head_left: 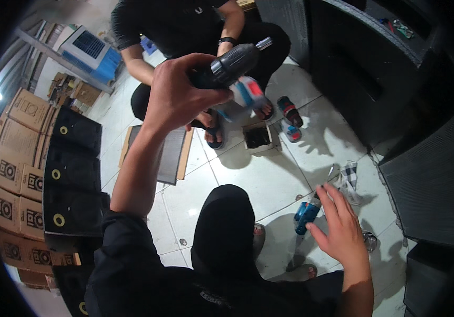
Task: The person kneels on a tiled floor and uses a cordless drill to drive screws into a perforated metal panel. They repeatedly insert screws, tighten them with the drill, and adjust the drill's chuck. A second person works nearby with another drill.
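My left hand (177, 87) is raised at the upper middle, its fingers wrapped round a cordless drill (235, 62). The drill's black chuck and silver bit point up and to the right; my palm hides much of its body. A blurred blue, white and red thing (251, 92) shows just below the chuck, and I cannot tell whether it belongs to the drill. Lower right, my right hand (340, 227) has its fingers stretched out and apart. Beside its thumb and fingertips is a blue power tool (307, 215) with a dark front end; whether they touch is unclear.
A person in dark clothes (179, 26) crouches opposite. Before them are an open box of dark small parts (258, 138), a red-and-black tool (289, 111) and a grey mesh panel (173, 153). Black speaker cabinets (74, 174) and cartons (5, 169) stack left; large black cabinets (427, 158) stand right. A checked cloth (349, 177) lies nearby.
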`<state>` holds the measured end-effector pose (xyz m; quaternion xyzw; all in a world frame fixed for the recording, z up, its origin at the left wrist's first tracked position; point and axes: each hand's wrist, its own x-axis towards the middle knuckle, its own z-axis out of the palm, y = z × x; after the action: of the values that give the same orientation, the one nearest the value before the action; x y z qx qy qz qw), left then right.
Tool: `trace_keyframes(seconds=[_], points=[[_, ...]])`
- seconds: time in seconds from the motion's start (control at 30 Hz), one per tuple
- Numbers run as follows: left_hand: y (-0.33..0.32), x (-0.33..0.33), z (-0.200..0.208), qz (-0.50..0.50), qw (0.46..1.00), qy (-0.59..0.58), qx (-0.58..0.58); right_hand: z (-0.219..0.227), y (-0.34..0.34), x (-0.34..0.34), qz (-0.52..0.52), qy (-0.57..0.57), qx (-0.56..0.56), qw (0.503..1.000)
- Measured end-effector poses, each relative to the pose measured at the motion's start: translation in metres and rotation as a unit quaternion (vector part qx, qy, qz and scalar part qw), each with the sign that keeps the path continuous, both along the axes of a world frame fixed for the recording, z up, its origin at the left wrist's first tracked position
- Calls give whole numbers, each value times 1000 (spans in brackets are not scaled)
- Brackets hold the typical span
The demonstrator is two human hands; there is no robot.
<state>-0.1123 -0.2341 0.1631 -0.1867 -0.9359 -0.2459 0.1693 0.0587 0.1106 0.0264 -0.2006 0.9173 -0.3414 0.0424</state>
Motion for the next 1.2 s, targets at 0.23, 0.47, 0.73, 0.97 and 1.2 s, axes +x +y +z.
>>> trace_keyframes(seconds=[0.23, 0.47, 0.73, 0.97, 1.2], points=[[137, 37, -64, -68, 763, -399, 504, 14, -22, -20, -162, 239, 118, 950], [217, 68, -90, -177, 688, -434, 554, 5, 18, -32, -297, 366, 133, 872], [224, 68, -125, -205, 554, -562, 580, 9, 57, -12, -208, 317, 96, 920], [235, 64, -147, -299, 558, -517, 576, 2, 78, 10, -267, 29, -214, 939], [180, 21, -41, -424, 901, 73, 66, 2, 90, 20, -195, 48, -144, 969]])
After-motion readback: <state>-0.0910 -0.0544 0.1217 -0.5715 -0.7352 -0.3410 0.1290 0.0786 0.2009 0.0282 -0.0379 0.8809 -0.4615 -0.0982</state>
